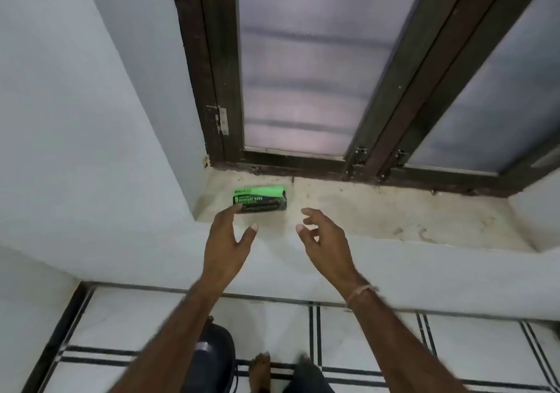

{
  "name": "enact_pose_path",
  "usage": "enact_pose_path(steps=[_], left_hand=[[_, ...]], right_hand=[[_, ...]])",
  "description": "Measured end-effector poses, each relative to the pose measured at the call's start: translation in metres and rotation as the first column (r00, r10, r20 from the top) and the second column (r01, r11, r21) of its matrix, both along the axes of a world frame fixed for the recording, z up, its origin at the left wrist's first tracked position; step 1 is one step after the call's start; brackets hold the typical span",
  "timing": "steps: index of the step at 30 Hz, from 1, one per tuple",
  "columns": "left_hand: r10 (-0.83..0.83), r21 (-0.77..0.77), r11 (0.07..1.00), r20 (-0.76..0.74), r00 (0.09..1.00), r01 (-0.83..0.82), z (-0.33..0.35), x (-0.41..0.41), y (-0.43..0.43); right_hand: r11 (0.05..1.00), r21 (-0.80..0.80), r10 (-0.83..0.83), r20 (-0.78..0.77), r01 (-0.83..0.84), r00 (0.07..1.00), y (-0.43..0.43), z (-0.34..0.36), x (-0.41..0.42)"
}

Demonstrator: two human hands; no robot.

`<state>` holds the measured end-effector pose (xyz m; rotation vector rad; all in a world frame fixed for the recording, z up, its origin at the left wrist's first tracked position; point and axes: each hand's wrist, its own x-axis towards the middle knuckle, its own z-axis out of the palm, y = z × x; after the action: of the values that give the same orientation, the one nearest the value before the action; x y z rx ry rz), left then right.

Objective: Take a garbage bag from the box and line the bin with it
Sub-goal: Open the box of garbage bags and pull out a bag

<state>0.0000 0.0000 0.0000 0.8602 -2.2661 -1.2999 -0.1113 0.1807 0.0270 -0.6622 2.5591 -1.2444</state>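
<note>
Forearms reach out from the camera toward a green-and-black box [260,199] of garbage bags. Behind the box rises a dark-framed window [224,74] with frosted panes. Under the box runs the pale, dusty sill [378,210], where it lies flat near the left end. Well below the box, on the tiled floor [378,341], sits a dark rounded object [212,353] that may be the bin, though too little shows to be sure. The left hand [225,235], fingers spread and holding nothing, has its forefinger at the box's near-left corner; whether it touches cannot be told. The right hand [324,238], loosely spread and empty, hovers just right of the box and nearer the camera. By appearances the task has barely begun: the box is not yet picked up, no bag is out, and the lining is all to come.
</note>
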Motion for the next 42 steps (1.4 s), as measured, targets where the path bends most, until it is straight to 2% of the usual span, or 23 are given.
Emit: enact_pose_path(steps=[3,5,9,12,15,18,22,25,27,28,29,32,34,37,42], left_hand=[[0.005,-0.153,0.988,0.074,0.997,0.006,-0.012,-0.032,-0.021],[-0.007,-0.190,0.981,0.172,0.985,0.040,-0.020,-0.050,-0.034],[-0.068,-0.136,0.985,0.269,0.961,0.108,-0.032,-0.068,-0.047],[-0.053,-0.107,0.990,0.305,0.951,0.090,-0.035,-0.078,-0.052],[-0.042,-0.056,0.996,0.317,0.948,0.063,-0.032,-0.080,-0.051],[-0.040,-0.016,0.999,0.275,0.960,0.047,-0.030,-0.073,-0.048],[-0.011,0.060,0.998,0.129,0.992,0.004,-0.022,-0.063,-0.043],[0.056,0.168,0.984,0.045,0.997,-0.063,-0.016,-0.055,-0.041],[0.084,0.242,0.967,-0.008,0.996,-0.080,-0.016,-0.050,-0.042],[0.088,0.270,0.960,-0.025,0.996,-0.078,-0.016,-0.048,-0.043],[0.083,0.288,0.955,-0.039,0.996,-0.068,-0.017,-0.047,-0.043],[0.060,0.336,0.941,-0.077,0.995,-0.031,-0.016,-0.045,-0.042],[0.055,0.345,0.938,-0.100,0.993,-0.017,-0.014,-0.045,-0.042],[0.063,0.367,0.930,-0.120,0.991,-0.015,-0.013,-0.041,-0.043],[0.029,0.352,0.936,-0.139,0.990,0.022,-0.013,-0.030,-0.044]], right_hand=[[0.999,0.026,0.040,0.078,-0.042,0.996,-0.021,-0.013,-0.038],[0.993,0.066,0.091,0.124,-0.100,0.988,-0.035,-0.026,-0.059],[0.971,0.073,0.211,0.173,-0.226,0.962,-0.057,-0.043,-0.093],[0.941,0.092,0.304,0.198,-0.326,0.932,-0.070,-0.055,-0.114],[0.938,0.057,0.326,0.189,-0.342,0.926,-0.075,-0.064,-0.125],[0.922,-0.008,0.382,0.186,-0.387,0.905,-0.073,-0.065,-0.130],[0.906,-0.159,0.420,0.249,-0.391,0.873,-0.067,-0.048,-0.132],[0.905,-0.295,0.403,0.359,-0.307,0.842,-0.058,-0.040,-0.137],[0.889,-0.402,0.406,0.462,-0.222,0.788,-0.051,-0.037,-0.142],[0.888,-0.407,0.407,0.483,-0.212,0.775,-0.050,-0.035,-0.143],[0.902,-0.365,0.389,0.453,-0.231,0.802,-0.050,-0.033,-0.143],[0.947,-0.178,0.299,0.184,-0.267,0.936,-0.050,-0.027,-0.134],[0.944,-0.210,0.276,0.075,-0.256,0.958,-0.049,-0.018,-0.127],[0.887,-0.334,0.386,0.164,-0.317,0.908,-0.048,-0.004,-0.113],[0.899,-0.297,0.396,0.241,-0.321,0.886,-0.053,0.001,-0.093]])
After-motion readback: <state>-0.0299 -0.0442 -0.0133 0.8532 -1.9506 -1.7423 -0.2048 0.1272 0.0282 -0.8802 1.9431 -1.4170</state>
